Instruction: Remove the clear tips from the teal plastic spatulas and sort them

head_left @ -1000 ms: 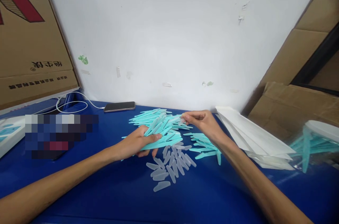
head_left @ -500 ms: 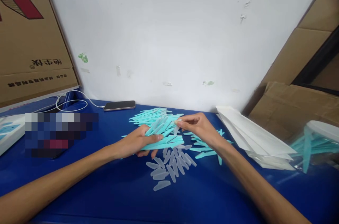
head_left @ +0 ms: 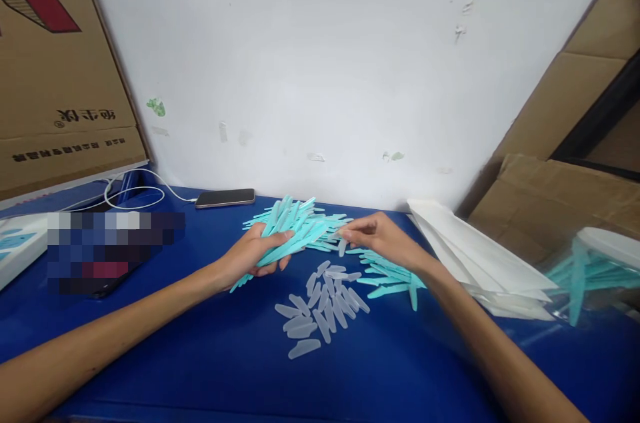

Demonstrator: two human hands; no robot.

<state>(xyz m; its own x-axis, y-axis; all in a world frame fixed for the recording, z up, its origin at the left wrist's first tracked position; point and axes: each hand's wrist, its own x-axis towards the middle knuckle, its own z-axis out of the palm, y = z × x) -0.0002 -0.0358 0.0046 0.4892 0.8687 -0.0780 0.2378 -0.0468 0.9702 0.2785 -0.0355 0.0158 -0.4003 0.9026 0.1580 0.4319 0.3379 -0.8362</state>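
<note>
My left hand (head_left: 263, 251) is closed around a fanned bundle of turquoise eyebrow razors (head_left: 293, 226), tilted up and to the right. Just right of the bundle, my right hand (head_left: 373, 236) pinches a small translucent blade cap (head_left: 342, 248) between thumb and fingertips. Below both hands lies a loose spread of similar clear caps (head_left: 325, 306). More turquoise razors (head_left: 385, 273) rest under my right wrist, and another heap is partly hidden behind the bundle.
On the blue table (head_left: 200, 356), a phone (head_left: 225, 198) with a white cable lies near the wall. White paper sleeves (head_left: 475, 256) are stacked at right, beside a clear bag of turquoise razors (head_left: 590, 276). Cardboard boxes (head_left: 70, 76) stand at both sides.
My left hand has turned the razor bundle more upright and drawn it left and up, away from the caps. My right hand has shifted slightly right, with a cap in its fingers.
</note>
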